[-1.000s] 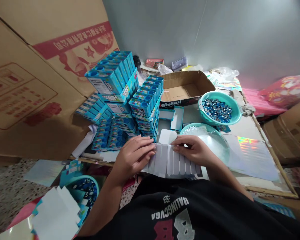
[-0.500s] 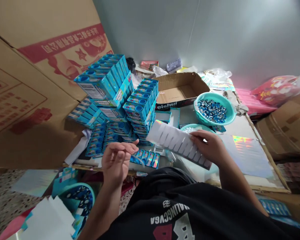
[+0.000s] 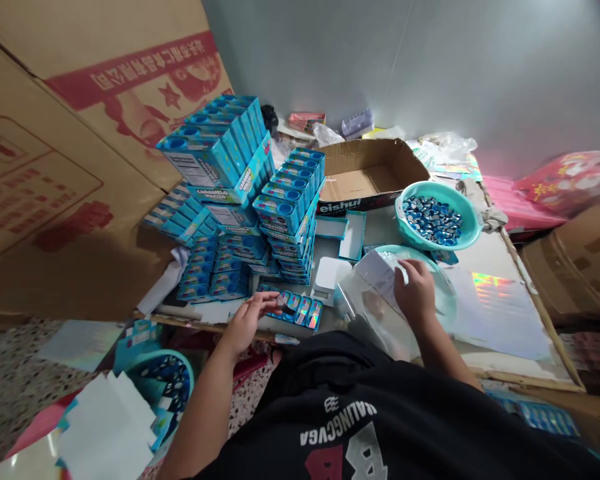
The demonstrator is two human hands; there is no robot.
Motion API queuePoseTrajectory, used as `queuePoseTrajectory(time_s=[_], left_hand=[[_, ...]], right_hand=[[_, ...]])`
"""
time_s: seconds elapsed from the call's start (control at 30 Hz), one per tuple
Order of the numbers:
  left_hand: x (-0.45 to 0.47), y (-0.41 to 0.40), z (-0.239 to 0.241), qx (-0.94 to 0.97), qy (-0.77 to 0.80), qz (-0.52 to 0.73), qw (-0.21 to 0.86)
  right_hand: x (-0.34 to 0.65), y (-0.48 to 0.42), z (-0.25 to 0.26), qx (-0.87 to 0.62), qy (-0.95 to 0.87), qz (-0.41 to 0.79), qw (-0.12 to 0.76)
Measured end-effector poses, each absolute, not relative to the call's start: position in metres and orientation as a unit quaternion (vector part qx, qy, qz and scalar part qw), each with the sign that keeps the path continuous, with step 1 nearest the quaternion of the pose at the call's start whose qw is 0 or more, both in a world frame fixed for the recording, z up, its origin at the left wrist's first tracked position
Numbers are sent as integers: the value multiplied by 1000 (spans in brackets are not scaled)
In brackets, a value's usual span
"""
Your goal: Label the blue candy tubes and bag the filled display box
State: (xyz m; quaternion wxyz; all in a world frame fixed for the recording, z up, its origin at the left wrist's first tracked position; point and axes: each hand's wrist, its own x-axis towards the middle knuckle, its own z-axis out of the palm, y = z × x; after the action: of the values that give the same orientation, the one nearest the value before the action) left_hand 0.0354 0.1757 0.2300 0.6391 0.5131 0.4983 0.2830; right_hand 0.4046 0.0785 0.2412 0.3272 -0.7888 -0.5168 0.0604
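My left hand [image 3: 250, 321] is closed in a pinch on a small translucent strip [image 3: 287, 309], whose exact kind I cannot make out. It is just above a row of small blue boxes with shiny fronts [image 3: 307, 313], near the table's front edge. My right hand [image 3: 416, 291] grips the edge of a white label sheet [image 3: 375, 275], which is tilted over a teal basin [image 3: 447, 300]. White pieces show at that basin's far side, and a clear plastic sheet or bag [image 3: 360, 310] lies in front of it.
Tall stacks of blue boxes [image 3: 215, 157] stand at the left, beside a large carton [image 3: 95, 200]. Behind are an open cardboard box [image 3: 365, 173] and a teal basin of blue and silver pieces [image 3: 437, 220]. A shiny sheet [image 3: 500, 310] lies right; a filled bin [image 3: 180, 373] stands below left.
My left hand has come down and forward with the strip to the row of small boxes. My right hand has shifted slightly and lowered the label sheet toward the basin.
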Motion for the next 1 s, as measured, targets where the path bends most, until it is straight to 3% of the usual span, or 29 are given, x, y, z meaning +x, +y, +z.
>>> queuePoseTrajectory(time_s=[0.1, 0.23, 0.37, 0.73, 1.0], left_hand=[[38, 168, 229, 549, 501, 266, 614], [42, 163, 237, 618, 497, 226, 565], [44, 159, 239, 618, 504, 232, 557], [55, 149, 196, 463, 513, 293, 661], [65, 137, 162, 401, 542, 323, 664]], right_hand=[[352, 101, 248, -685, -621, 156, 347], [283, 131, 241, -529, -730, 312, 300], [250, 150, 231, -458, -765, 373, 257], [240, 149, 213, -535, -688, 391, 294], [237, 153, 191, -596, -620, 422, 288]])
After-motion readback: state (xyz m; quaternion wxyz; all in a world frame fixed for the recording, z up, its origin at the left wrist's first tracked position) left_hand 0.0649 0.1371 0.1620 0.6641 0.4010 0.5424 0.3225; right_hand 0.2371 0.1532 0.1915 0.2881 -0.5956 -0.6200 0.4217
